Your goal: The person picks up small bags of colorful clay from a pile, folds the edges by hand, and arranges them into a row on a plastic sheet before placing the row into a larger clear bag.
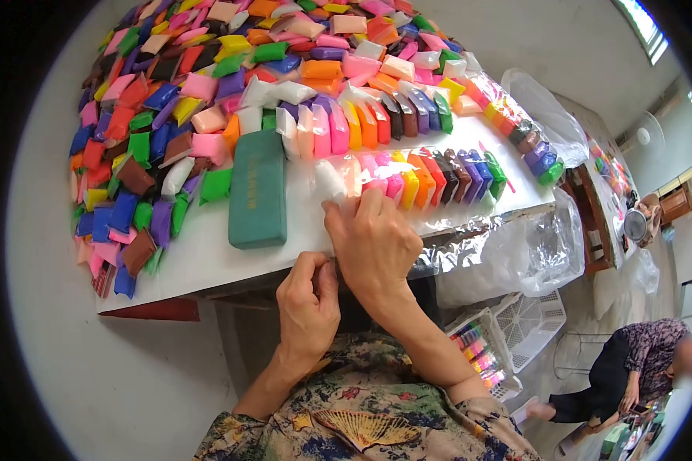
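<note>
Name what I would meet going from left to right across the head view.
Heap of loose coloured packets → green case → row of wrapped packets → clear plastic bag → seated person

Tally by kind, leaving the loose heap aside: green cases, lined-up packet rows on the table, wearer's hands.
Green case: 1
Packet rows: 3, near row, middle row, far row
Hands: 2, left hand, right hand
Total: 6

Clear bag (355,170) lay flat near table (207,261) front edge. Inside: packets (424,181) upright in one row, white, pink, yellow, orange, red, brown, purple, blue, green.
</note>
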Motion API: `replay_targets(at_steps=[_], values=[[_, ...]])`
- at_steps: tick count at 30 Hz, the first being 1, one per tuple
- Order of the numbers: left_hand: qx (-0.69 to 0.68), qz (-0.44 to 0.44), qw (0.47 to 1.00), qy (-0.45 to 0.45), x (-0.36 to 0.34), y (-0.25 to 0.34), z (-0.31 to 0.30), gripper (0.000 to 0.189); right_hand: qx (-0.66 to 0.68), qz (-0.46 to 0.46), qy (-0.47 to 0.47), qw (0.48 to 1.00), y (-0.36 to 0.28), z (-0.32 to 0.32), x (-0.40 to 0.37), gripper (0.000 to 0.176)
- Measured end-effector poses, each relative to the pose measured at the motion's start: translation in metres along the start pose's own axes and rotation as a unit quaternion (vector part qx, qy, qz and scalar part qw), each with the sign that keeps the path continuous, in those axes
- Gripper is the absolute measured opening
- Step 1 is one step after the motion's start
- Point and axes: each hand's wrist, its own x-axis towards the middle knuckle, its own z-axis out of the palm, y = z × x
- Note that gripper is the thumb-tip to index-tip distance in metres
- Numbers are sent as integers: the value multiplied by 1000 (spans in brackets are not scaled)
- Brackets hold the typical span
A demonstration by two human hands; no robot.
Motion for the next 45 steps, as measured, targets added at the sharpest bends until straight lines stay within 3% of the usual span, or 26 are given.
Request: replay_targets(at_steps=[11, 14, 17, 20, 23, 26, 29, 32, 33, 37, 43, 45], values=[[4, -16, 1000, -14, -3, -8, -2, 5, 11, -4, 9, 1000, 0, 2, 0, 38], [47, -88, 995, -19, 0, 16, -10, 15, 59, -18, 17, 998, 9, -18, -7, 36], [188, 67, 979, 31, -1, 27, -10, 28, 112, -19, 22, 993, 29, -46, -13, 29], [235, 92, 967, 49, 1, 44, -9, 35, 153, -10, 66, 986, 58, -73, -12, 22], [223, 105, 967, 64, 15, 46, -5, 42, 170, 45, 146, 973, 96, -87, -6, 17], [234, 116, 964, 59, 24, 40, 2, 57, 144, 139, 166, 966, 131, -102, 14, 21], [214, 97, 971, 46, 30, 37, 13, 65, 182, 188, 150, 953, 163, -107, 32, 33], [178, 54, 982, 25, 34, 29, 19, 72, 224, 183, 54, 956, 192, -100, 42, 46], [180, 53, 982, 27, 36, 23, 19, 74, 223, 170, 15, 960, 198, -99, 45, 59], [167, 10, 985, 37, 44, 23, 15, 79, 206, 107, -73, 970, 210, -80, 53, 74], [145, -24, 989, 8, 56, 14, 14, 69, 275, 109, -139, 945, 215, -66, 61, 69], [80, -49, 995, 29, 56, 10, 19, 63, 286, 110, -149, 940, 212, -64, 63, 65]])
